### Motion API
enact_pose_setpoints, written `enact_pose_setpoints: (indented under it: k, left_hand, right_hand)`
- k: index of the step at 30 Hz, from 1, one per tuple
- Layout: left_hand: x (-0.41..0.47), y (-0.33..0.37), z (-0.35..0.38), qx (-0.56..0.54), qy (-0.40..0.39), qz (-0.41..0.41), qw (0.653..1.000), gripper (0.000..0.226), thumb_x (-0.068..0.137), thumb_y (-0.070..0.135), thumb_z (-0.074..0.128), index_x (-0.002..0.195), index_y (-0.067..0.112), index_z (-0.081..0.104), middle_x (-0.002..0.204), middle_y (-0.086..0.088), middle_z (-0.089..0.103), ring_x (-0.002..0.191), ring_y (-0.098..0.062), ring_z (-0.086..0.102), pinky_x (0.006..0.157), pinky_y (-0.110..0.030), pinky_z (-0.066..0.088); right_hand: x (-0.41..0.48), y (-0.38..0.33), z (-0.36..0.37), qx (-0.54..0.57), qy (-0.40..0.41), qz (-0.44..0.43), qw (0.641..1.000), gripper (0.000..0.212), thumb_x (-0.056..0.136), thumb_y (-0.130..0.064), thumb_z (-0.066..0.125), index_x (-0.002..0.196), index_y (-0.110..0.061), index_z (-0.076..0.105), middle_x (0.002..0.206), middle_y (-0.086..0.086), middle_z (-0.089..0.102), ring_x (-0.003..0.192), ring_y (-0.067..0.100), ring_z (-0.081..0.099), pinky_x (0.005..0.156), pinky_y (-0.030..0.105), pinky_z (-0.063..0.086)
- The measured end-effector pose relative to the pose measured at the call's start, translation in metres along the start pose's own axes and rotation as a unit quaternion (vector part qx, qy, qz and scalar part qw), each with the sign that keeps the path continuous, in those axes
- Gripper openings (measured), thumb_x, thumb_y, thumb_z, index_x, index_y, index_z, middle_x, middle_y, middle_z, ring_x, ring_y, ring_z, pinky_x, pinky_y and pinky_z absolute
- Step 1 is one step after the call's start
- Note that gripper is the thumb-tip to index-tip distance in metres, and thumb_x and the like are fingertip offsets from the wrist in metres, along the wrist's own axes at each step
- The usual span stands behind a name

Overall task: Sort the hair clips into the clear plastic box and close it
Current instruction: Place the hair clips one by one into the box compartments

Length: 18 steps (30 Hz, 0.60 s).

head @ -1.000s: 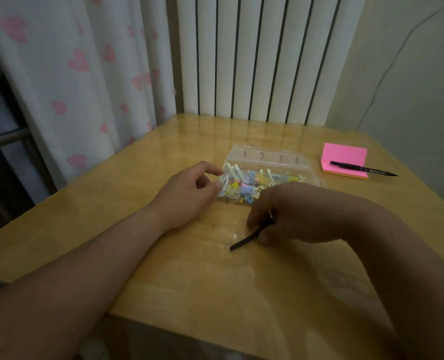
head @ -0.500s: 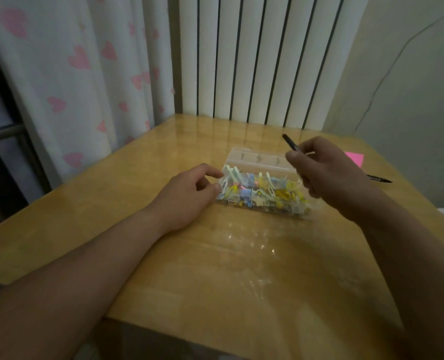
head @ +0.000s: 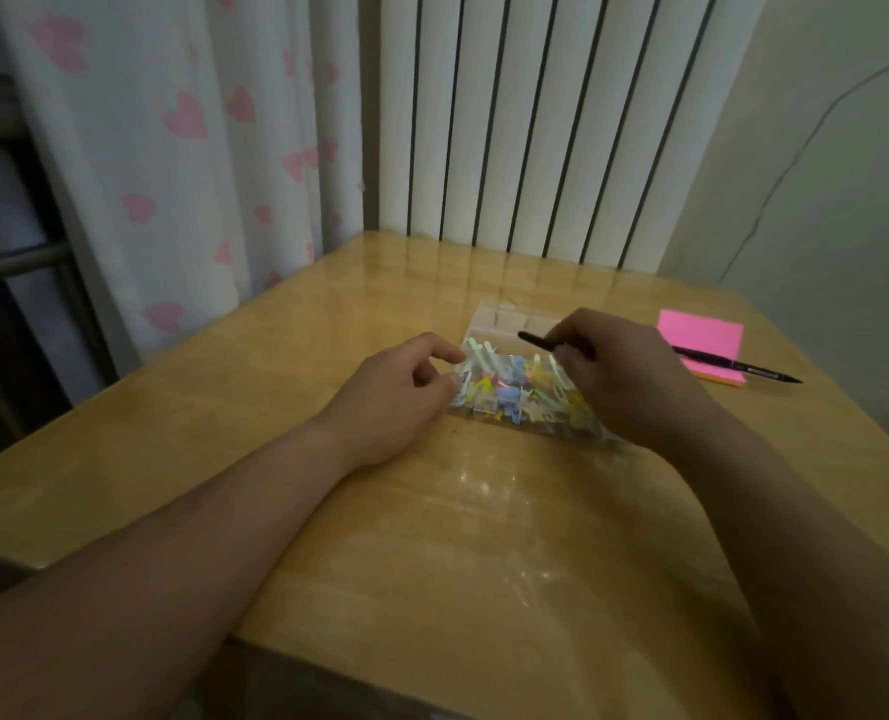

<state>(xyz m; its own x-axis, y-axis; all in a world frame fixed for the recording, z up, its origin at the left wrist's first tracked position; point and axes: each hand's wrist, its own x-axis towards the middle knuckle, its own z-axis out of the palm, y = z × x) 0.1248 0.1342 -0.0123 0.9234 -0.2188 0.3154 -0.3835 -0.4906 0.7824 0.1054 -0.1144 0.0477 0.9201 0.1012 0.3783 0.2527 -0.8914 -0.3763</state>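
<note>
A clear plastic box (head: 504, 319) lies open on the wooden table, its lid tilted back toward the radiator. Several pastel hair clips (head: 504, 389) fill its tray. My right hand (head: 624, 376) hovers over the right half of the box and pinches a thin black hair clip (head: 535, 341), which points left above the coloured clips. My left hand (head: 400, 397) rests on the table at the box's left end, thumb and fingertips touching its corner. The box's right end is hidden under my right hand.
A pink sticky-note pad (head: 702, 345) with a black pen (head: 743, 367) across it lies to the right of the box. A white radiator (head: 535, 122) and a heart-print curtain (head: 172, 148) stand behind the table (head: 432, 537).
My right hand picked the black clip up off the table in front of the box, lifted it, and has now lowered it over the box. My left hand has stayed at the box's left end.
</note>
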Motion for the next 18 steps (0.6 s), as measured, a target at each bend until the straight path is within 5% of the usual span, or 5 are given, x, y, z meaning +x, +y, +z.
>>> enact_pose_setpoints:
  k: [6,18]
  left_hand:
    - [0.0,0.0,0.0,-0.009,-0.002,-0.003,1.0,0.022,0.102,0.037,0.065,0.124,0.037,0.068,0.086,0.006,0.068,0.074,-0.001,0.059,0.069,-0.022,0.047]
    - [0.001,-0.002,0.001,-0.005,-0.009,-0.002,1.0,0.023,0.103,0.038,0.063,0.126,0.038,0.066,0.088,0.006,0.068,0.078,-0.005,0.062,0.07,-0.024,0.046]
  right_hand:
    - [0.011,-0.016,0.017,-0.101,0.0,-0.044,0.994,0.011,0.099,-0.03,0.068,0.103,-0.031,0.077,0.099,-0.01,0.063,0.092,0.016,0.06,0.087,0.045,0.055]
    - [0.027,-0.032,0.042,-0.158,-0.015,-0.042,0.986,0.013,0.093,-0.03,0.07,0.1,-0.035,0.08,0.094,-0.011,0.076,0.091,0.016,0.067,0.09,0.047,0.057]
